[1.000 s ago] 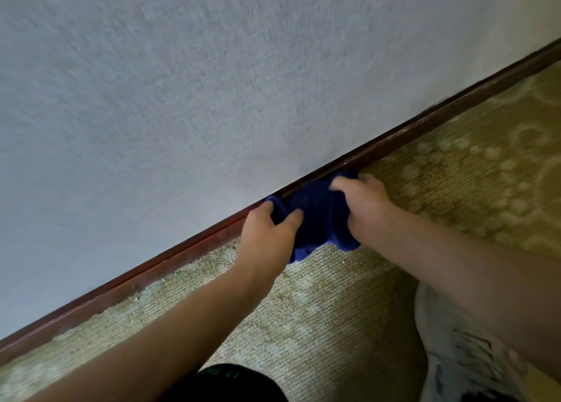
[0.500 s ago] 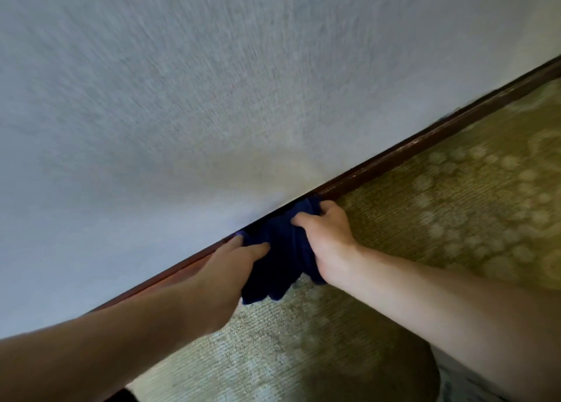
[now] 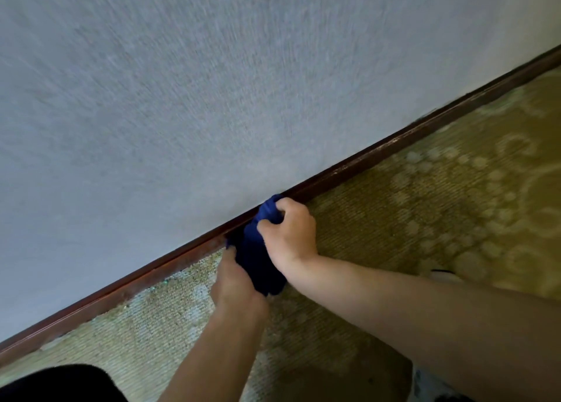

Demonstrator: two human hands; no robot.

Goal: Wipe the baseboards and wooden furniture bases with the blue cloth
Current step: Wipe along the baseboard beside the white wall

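A dark blue cloth (image 3: 258,259) is bunched against the dark brown wooden baseboard (image 3: 379,153), which runs diagonally from lower left to upper right under a pale textured wall. My right hand (image 3: 291,234) grips the cloth's upper end at the baseboard, fingers curled round it. My left hand (image 3: 235,283) holds the cloth's lower end, just below the baseboard; its fingertips are hidden behind the fabric.
A patterned olive and cream carpet (image 3: 425,207) covers the floor up to the baseboard. A dark garment (image 3: 60,383) shows at the bottom left, and a light patterned one (image 3: 431,386) at the bottom right.
Both hands have bunched the cloth tighter and turned it from lying along the baseboard to standing across it. The left hand has dropped below the right.
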